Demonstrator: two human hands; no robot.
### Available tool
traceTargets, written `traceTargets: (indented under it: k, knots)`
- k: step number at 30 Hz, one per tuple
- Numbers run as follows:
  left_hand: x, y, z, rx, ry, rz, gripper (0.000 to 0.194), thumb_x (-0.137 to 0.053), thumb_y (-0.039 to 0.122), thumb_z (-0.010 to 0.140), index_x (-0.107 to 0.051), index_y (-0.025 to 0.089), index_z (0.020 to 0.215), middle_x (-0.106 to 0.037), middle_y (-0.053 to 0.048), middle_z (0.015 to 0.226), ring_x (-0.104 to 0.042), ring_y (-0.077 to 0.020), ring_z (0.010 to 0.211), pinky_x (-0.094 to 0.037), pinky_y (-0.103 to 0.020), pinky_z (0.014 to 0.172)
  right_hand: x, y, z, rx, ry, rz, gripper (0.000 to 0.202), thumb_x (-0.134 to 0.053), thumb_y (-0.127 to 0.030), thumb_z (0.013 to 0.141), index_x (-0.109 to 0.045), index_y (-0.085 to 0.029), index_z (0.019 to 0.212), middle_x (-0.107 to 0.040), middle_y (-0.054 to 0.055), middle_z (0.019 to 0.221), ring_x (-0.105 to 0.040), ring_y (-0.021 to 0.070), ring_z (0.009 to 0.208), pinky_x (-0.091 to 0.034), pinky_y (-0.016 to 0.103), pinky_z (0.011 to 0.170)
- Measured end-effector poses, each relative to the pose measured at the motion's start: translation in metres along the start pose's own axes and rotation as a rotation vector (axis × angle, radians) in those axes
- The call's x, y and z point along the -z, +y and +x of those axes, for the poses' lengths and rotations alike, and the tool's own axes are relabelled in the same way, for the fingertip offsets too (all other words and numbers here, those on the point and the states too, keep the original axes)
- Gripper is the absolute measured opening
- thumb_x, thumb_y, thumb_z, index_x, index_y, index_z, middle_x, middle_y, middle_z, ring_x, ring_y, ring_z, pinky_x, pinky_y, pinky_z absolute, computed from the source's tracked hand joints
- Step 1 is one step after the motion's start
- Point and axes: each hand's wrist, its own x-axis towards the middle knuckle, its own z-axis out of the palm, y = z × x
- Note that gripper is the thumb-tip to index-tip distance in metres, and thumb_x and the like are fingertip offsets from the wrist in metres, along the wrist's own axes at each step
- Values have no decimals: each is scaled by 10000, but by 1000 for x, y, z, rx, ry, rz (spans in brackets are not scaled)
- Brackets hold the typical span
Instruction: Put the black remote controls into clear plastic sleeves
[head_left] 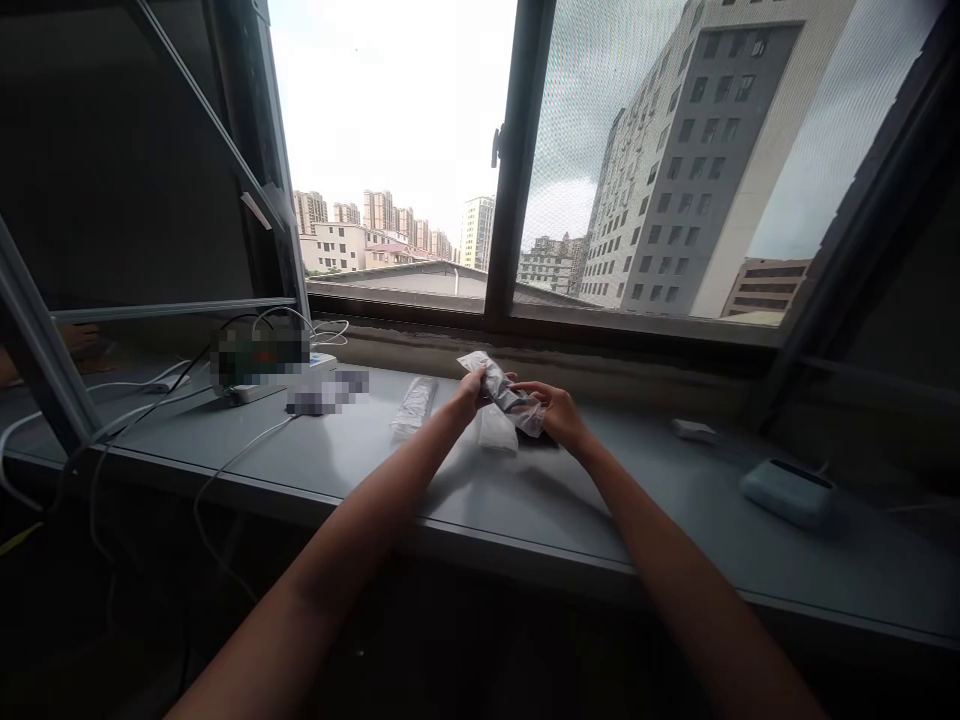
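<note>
Above the grey tabletop [315, 452], both hands hold a clear plastic bag [496, 380] with a dark item inside; what that item is I cannot make out. My left hand [470, 388] is closed around the bag's upper left end, thumb on top. At its lower right end, my right hand [559, 410] pinches the bag with bent fingers. Beneath the hands lies a white, plastic-wrapped packet [498, 432], and a dark flat thing [550, 441] shows partly below my right hand. Left of them rests another clear-wrapped packet [415, 404].
A blue-grey box-like device [787, 492] stands at the right, with a small pale object [694, 430] behind it. Loose white cables [244, 453] run across the left side and over the front edge. Metal frame bars [45, 330] rise at far left; a window [397, 160] backs the table.
</note>
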Motion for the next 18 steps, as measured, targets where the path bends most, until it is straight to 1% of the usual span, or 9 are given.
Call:
traceTargets:
  k: [5,7,10,12,13,14,15,18]
  knots:
    - [0,-2,0,28,10,72,346,-365,287,1000,-592,75,1152,-728,-158,1016,-696,-177,766,-555,-247,669,1,-1,0,36,37,-97,377,-746,-445,674,-719,-190,950,-690,21,682,-581,175,610,-424,276,584]
    - [0,-3,0,26,15,96,341,-375,289,996,-595,72,1141,-723,-156,1015,-691,-172,774,-552,-237,667,-1,0,-1,42,36,-113,350,-743,-449,673,-687,-199,911,-709,27,716,-607,189,642,-433,276,594]
    - [0,-5,-1,23,46,115,303,-444,306,973,-595,96,1133,-721,-125,951,-676,-160,725,-547,-227,642,-4,0,-1,73,21,-87,325,-746,-453,664,-633,-212,851,-742,55,833,-667,235,798,-468,291,660]
    - [-2,-6,-3,33,72,126,282,-475,318,962,-601,116,1114,-715,-99,891,-664,-148,678,-543,-227,631,-5,1,-1,99,15,-75,306,-738,-453,678,-608,-221,829,-748,66,894,-673,260,929,-482,301,713]
    - [-3,-5,-4,40,79,130,271,-478,319,961,-606,121,1094,-709,-87,858,-656,-142,654,-540,-227,628,-5,0,-1,108,16,-80,294,-730,-450,689,-599,-225,823,-748,68,907,-668,264,964,-482,302,726]
    - [-4,-5,-6,46,85,133,257,-476,314,962,-613,124,1068,-700,-75,820,-645,-137,630,-537,-227,627,-5,0,-1,112,20,-94,285,-723,-449,699,-591,-226,820,-747,68,906,-668,261,963,-480,299,724]
    - [-6,-5,-7,51,89,135,241,-475,303,962,-618,124,1037,-687,-62,776,-632,-131,604,-533,-227,626,-5,0,-1,109,27,-116,283,-717,-449,704,-584,-226,817,-745,65,891,-673,253,921,-475,292,703]
    - [-11,-5,-10,69,96,136,190,-493,265,952,-623,127,943,-622,-17,644,-586,-116,537,-522,-228,624,-4,0,-1,89,54,-201,278,-697,-447,718,-568,-223,821,-728,42,810,-639,196,686,-429,262,599]
